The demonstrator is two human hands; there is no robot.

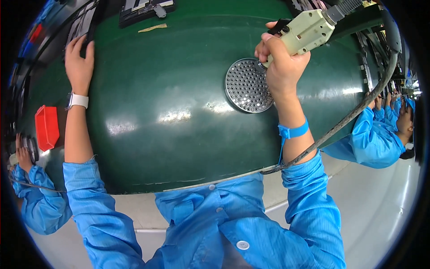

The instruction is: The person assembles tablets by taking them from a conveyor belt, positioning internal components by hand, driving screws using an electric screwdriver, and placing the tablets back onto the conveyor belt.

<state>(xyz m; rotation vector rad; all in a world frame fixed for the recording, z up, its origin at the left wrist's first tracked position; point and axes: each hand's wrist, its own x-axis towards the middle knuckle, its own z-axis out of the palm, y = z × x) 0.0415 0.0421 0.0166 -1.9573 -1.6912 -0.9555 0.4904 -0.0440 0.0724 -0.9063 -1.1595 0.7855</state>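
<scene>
My right hand [285, 69] is wrapped round a pale greenish powered screwdriver [309, 30]. The tool slants down to the left, its nose at the upper right rim of a round metal dish [245, 86] with a grid of small holes. Whether the tip touches the dish is hidden by my fingers. Far to the left, my left hand [79, 67] lies palm down, thumb apart and fingers stretched forward. Its fingertips reach the edge of a long dark panel [85, 21] with light strips; I cannot tell if they press on it.
A red bin [47, 127] stands left of my left forearm. Dark electronic parts [145, 10] and a tan strip [152, 28] lie at the far side of the green table [156, 85]. A grey cable [345, 119] crosses my right forearm. People in blue work on both sides.
</scene>
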